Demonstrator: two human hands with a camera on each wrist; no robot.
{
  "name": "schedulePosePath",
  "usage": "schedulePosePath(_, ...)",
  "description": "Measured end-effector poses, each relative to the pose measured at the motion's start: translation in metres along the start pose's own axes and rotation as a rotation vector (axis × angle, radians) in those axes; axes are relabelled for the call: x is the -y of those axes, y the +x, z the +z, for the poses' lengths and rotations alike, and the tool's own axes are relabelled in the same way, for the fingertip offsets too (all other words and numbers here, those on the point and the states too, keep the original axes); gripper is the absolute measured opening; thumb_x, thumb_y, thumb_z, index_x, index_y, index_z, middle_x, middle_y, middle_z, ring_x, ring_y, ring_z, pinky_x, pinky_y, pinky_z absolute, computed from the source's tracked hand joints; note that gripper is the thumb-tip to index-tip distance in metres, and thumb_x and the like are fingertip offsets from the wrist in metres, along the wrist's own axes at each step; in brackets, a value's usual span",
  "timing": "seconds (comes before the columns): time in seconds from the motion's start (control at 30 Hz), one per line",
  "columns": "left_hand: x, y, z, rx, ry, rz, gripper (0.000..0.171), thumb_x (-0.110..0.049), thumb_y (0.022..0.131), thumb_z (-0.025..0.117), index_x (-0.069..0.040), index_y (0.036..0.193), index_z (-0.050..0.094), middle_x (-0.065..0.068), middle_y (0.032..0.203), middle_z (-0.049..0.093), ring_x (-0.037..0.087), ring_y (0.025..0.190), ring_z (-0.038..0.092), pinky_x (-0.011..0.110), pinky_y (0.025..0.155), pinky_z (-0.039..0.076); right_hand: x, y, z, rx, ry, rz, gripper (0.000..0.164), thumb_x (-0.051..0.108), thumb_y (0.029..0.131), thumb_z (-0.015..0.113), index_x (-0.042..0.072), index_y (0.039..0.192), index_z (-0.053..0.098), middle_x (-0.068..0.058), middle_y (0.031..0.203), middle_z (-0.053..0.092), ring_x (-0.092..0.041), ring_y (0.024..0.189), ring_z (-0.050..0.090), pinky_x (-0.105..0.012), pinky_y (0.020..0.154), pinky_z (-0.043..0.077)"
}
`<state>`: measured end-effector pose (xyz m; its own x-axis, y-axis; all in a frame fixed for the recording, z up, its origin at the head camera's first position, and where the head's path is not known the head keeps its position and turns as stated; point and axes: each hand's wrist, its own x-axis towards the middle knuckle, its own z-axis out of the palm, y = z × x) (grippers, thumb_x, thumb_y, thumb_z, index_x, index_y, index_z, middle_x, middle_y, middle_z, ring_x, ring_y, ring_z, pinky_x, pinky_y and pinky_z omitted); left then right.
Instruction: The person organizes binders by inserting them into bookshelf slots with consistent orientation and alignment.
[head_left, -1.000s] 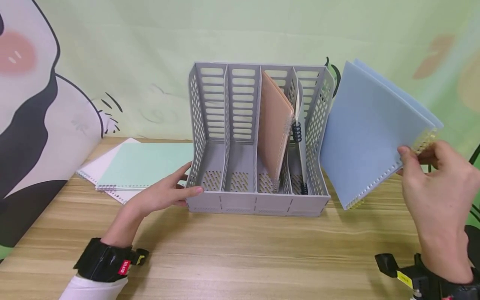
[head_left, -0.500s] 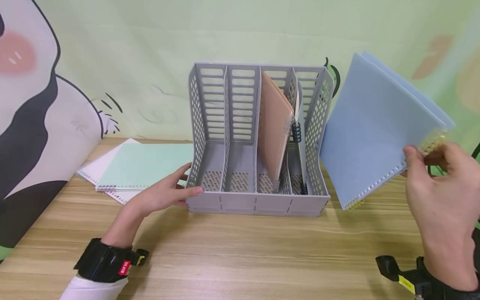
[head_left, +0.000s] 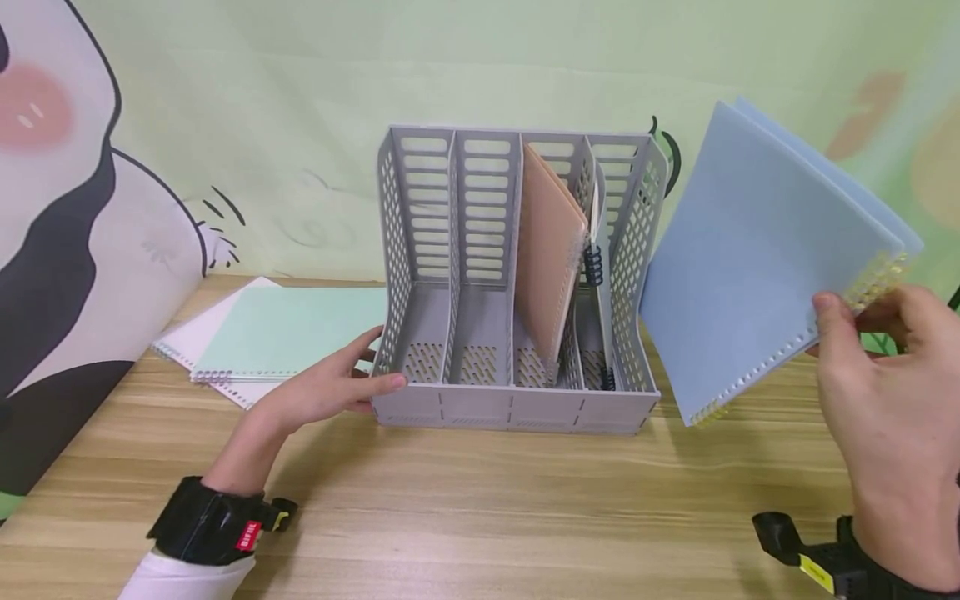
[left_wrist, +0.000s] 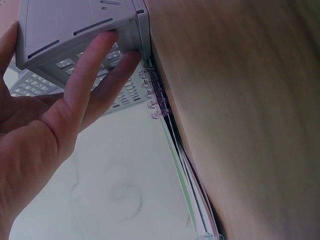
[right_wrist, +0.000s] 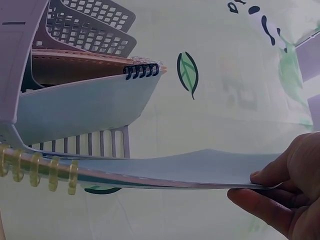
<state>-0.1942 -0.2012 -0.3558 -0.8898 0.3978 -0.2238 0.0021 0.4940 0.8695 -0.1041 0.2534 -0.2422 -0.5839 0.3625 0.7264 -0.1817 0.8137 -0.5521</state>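
Observation:
My right hand pinches the edge of a blue spiral notebook near its yellow rings, thumb on the near cover. It stands tilted just right of a grey four-slot file organizer, its covers slightly apart at the top. In the right wrist view, thumb and fingers grip the thin edge of the blue notebook. My left hand rests at the organizer's front left corner, thumb along the front edge. The left wrist view shows its fairly straight fingers touching the perforated side wall.
A peach spiral notebook stands in the third slot from the left. In the rightmost slot is a grey-blue notebook with black rings. Mint and white notebooks lie on the wooden table at left, before a printed curtain.
My right hand has shifted slightly right, and the blue notebook's upper part has risen and swung right with it. The left hand and the organizer stay put.

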Motion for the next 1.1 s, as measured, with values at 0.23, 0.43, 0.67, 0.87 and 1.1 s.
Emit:
schedulePosePath(0.23, 0.0, 0.0, 0.0, 0.0, 0.015, -0.004, 0.099, -0.045, 0.092, 0.068, -0.017, 0.159, 0.001, 0.024, 0.148, 0.026, 0.028, 0.098, 0.065, 0.034, 0.085, 0.052, 0.005, 0.001, -0.003, 0.008, 0.01, 0.04, 0.023, 0.01, 0.095, 0.063, -0.008, 0.108, 0.065, -0.003, 0.092, 0.065, 0.02, 0.07, 0.049, -0.002, 0.056, 0.039)
schedulePosePath(0.43, 0.0, 0.001, 0.0, 0.0, 0.001, 0.009, 0.098, -0.043, 0.092, 0.068, -0.016, 0.159, 0.002, 0.024, 0.146, 0.028, 0.029, 0.103, 0.063, 0.034, 0.084, 0.052, 0.009, 0.001, -0.006, 0.021, -0.027, 0.023, 0.024, 0.013, 0.097, 0.061, -0.008, 0.107, 0.065, -0.018, 0.099, 0.066, 0.024, 0.071, 0.045, 0.0, 0.058, 0.037)
schedulePosePath(0.67, 0.0, 0.0, 0.0, 0.0, 0.017, 0.002, 0.099, -0.045, 0.092, 0.067, -0.016, 0.159, 0.001, 0.024, 0.147, 0.026, 0.028, 0.098, 0.065, 0.035, 0.086, 0.052, 0.011, 0.005, -0.008, -0.025, 0.01, 0.015, 0.021, 0.009, 0.094, 0.063, -0.011, 0.1, 0.063, 0.03, 0.082, 0.049, 0.023, 0.064, 0.046, 0.001, 0.061, 0.039)
schedulePosePath(0.87, 0.0, 0.001, 0.0, 0.0, 0.015, 0.006, 0.098, -0.045, 0.093, 0.067, -0.016, 0.159, 0.001, 0.024, 0.147, 0.026, 0.03, 0.099, 0.064, 0.036, 0.086, 0.052, 0.012, 0.006, -0.008, -0.049, 0.003, 0.005, 0.022, 0.01, 0.094, 0.063, -0.011, 0.102, 0.065, 0.029, 0.084, 0.05, 0.022, 0.069, 0.047, 0.001, 0.062, 0.04)
schedulePosePath(1.1, 0.0, 0.0, 0.0, 0.001, 0.011, 0.008, 0.098, -0.044, 0.093, 0.067, -0.016, 0.159, 0.001, 0.024, 0.146, 0.027, 0.03, 0.099, 0.064, 0.036, 0.085, 0.052, 0.015, 0.006, -0.011, -0.07, 0.007, 0.026, 0.022, 0.012, 0.093, 0.065, -0.009, 0.1, 0.068, 0.028, 0.082, 0.052, 0.02, 0.07, 0.049, 0.0, 0.062, 0.041)
